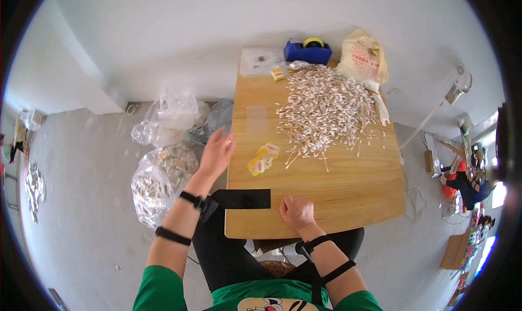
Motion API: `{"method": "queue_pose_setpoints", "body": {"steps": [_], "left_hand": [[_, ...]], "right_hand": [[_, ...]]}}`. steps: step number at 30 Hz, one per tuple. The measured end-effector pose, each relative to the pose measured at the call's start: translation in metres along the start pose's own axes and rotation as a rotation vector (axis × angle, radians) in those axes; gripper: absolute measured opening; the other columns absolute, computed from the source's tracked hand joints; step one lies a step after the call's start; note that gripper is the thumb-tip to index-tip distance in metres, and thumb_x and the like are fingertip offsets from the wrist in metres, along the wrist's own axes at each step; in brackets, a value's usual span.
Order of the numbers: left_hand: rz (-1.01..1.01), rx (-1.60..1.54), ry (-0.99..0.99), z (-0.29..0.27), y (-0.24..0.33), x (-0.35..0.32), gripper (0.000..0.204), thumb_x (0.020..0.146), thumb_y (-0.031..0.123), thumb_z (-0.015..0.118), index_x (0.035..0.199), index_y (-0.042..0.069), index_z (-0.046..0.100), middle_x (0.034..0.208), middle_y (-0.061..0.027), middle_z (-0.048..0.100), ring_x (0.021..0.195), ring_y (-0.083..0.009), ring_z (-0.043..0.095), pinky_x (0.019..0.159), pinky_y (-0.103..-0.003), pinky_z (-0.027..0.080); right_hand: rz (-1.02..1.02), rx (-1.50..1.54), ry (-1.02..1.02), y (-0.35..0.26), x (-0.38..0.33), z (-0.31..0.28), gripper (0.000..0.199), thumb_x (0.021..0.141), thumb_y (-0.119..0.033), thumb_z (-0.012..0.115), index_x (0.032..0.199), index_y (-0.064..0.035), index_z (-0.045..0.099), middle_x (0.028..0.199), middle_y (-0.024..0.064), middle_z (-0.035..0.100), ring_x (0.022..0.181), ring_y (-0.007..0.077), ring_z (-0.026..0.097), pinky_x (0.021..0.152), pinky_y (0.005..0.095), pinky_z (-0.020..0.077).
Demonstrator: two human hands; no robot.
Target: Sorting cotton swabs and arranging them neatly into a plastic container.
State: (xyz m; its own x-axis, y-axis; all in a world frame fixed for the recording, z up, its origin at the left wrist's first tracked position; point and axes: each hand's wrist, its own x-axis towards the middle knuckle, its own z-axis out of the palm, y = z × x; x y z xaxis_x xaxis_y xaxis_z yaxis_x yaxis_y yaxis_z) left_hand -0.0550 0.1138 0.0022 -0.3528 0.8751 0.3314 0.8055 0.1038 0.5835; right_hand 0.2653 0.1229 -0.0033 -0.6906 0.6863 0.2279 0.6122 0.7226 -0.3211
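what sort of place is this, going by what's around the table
Probably a small packing workshop: a light-brown wooden table bears a loose heap of white cotton swabs and a chunky blue tape dispenser, with bulging clear plastic bags on the grey floor beside it.

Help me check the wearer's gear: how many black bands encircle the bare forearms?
4: left wrist band, left upper-forearm band, right wrist band, right upper-forearm band. None seems hidden.

White cotton swabs (326, 110), yellow-and-white cards (264, 158), wood-grained tan table (348, 186), blue tape dispenser (307, 53), red-printed cream bag (363, 58)
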Motion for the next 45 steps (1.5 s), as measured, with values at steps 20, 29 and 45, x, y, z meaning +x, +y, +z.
{"method": "queue_pose_setpoints", "body": {"steps": [20, 29, 45], "left_hand": [[-0.542, -1.256, 0.157, 0.023, 0.085, -0.034, 0.042, 0.092, 0.004, 0.065, 0.131, -0.003, 0.052, 0.134, -0.0162, 0.056, 0.126, -0.024, 0.054, 0.108, -0.035, 0.041], [-0.83, -1.523, 0.047, 0.022, 0.164, -0.189, 0.02, 0.096, 0.013, 0.062, 0.108, -0.001, 0.066, 0.107, -0.0129, 0.069, 0.103, -0.0252, 0.067, 0.098, -0.038, 0.052], [-0.502, -0.894, -0.256, 0.039, 0.214, -0.183, 0.02, 0.098, 0.018, 0.058, 0.096, -0.002, 0.062, 0.08, -0.0065, 0.065, 0.074, -0.0107, 0.062, 0.066, -0.025, 0.049]], "right_hand": [[0.034, 0.147, 0.165, 0.009, -0.004, -0.002, 0.013, 0.082, -0.018, 0.065, 0.075, -0.0124, 0.055, 0.059, 0.009, 0.059, 0.052, 0.0317, 0.059, 0.045, 0.0436, 0.0476], [0.528, 1.538, -0.261, 0.001, -0.027, -0.012, 0.026, 0.101, -0.03, 0.052, 0.105, -0.0062, 0.062, 0.08, 0.0027, 0.066, 0.069, 0.0125, 0.064, 0.062, 0.0275, 0.0503], [-0.096, 0.351, 0.195, -0.025, -0.083, -0.081, 0.04, 0.077, 0.0, 0.061, 0.117, -0.0049, 0.063, 0.092, 0.012, 0.065, 0.083, 0.0333, 0.062, 0.07, 0.0409, 0.0523]]}}
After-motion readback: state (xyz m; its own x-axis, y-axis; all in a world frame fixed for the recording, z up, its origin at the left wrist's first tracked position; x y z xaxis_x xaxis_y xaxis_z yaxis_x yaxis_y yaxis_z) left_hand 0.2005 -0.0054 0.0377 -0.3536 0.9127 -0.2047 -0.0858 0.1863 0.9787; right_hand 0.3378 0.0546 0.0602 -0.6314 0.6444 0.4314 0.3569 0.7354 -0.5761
